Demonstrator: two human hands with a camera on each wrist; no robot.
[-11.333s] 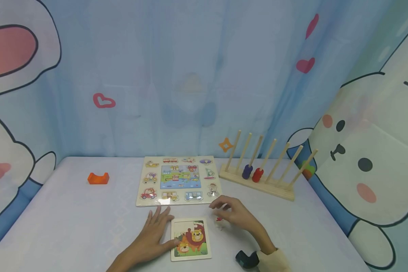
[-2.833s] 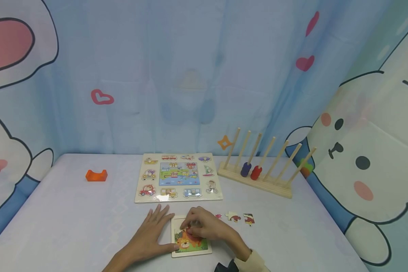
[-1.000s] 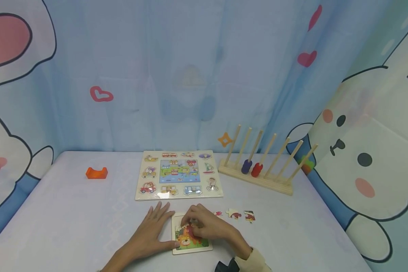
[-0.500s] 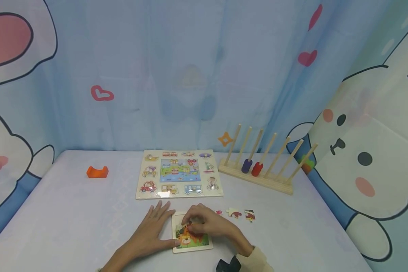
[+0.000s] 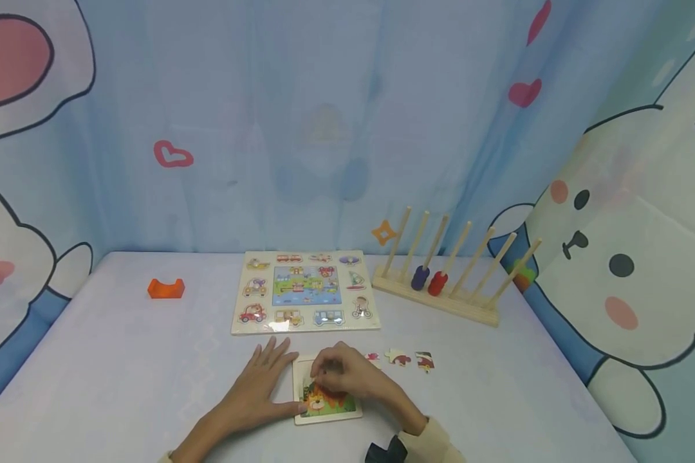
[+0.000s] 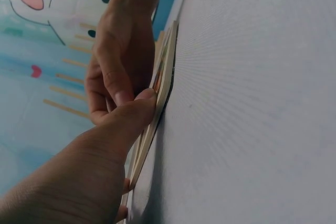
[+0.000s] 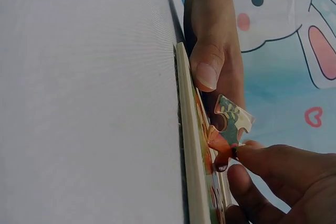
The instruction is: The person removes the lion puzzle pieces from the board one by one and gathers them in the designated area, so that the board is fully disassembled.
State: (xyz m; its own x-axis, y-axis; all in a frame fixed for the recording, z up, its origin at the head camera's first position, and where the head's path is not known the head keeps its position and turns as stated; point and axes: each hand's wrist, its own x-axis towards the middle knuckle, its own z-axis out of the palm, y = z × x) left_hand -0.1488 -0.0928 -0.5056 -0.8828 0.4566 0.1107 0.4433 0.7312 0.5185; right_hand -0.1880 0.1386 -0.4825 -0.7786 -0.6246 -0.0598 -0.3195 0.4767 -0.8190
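Observation:
My left hand (image 5: 259, 389) lies spread beside the small wooden lion jigsaw (image 5: 327, 409), its thumb pressing on the tray's left edge. Over that tray, my right hand (image 5: 347, 372) pinches a jigsaw piece (image 7: 231, 124) with a green leaf and orange on it. The right wrist view shows this piece tilted up out of the picture's surface. In the head view the fingers hide it. Loose puzzle pieces (image 5: 398, 357) lie on the table right of the tray, one partly behind my right hand.
Behind the tray lies a larger vehicle puzzle board (image 5: 305, 323). A wooden peg stand (image 5: 434, 299) with blue and red beads is at the back right. An orange curved block (image 5: 165, 289) sits at the left. A patterned curtain (image 5: 301, 128) closes off the back.
Since the oldest frame, several pieces have come to lie right of the tray, and my right hand has moved from there onto the jigsaw. Lately it shifts only slightly; my left hand stays put.

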